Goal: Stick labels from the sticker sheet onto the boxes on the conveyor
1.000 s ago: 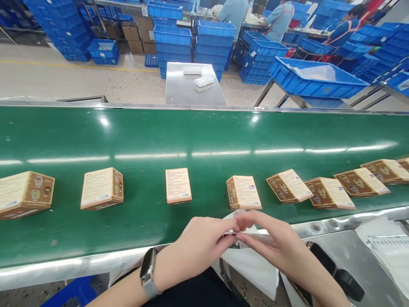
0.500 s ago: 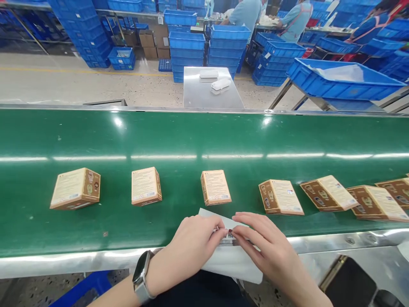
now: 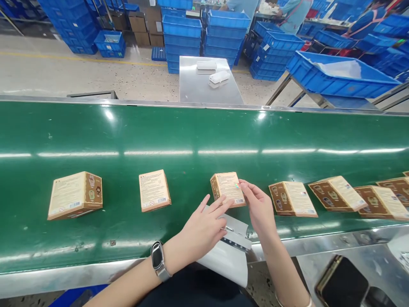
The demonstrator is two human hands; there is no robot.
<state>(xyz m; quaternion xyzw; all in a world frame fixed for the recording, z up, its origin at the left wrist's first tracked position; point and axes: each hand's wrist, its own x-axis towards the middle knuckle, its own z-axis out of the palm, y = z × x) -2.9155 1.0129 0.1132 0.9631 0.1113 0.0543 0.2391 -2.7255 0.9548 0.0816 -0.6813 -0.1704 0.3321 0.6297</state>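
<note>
A small cardboard box, cream and brown with printed text, lies on the green belt before me. My right hand pinches at its upper right edge, where a small shiny holographic sticker shows by the fingertips. Fingers spread, my left hand reaches to the box's lower front with its fingertips. Beneath that hand is a white sheet with a strip of small dark and light squares, lying over the belt's near metal edge.
Two similar boxes lie to the left, and several more to the right. A dark phone-like object rests on the metal surface at lower right. Beyond the belt stand a metal table, stacked blue crates and other people.
My right hand has moved from the white sheet up to the middle box. My left hand has spread its fingers toward that box. The view has shifted, and the middle boxes appear further right.
</note>
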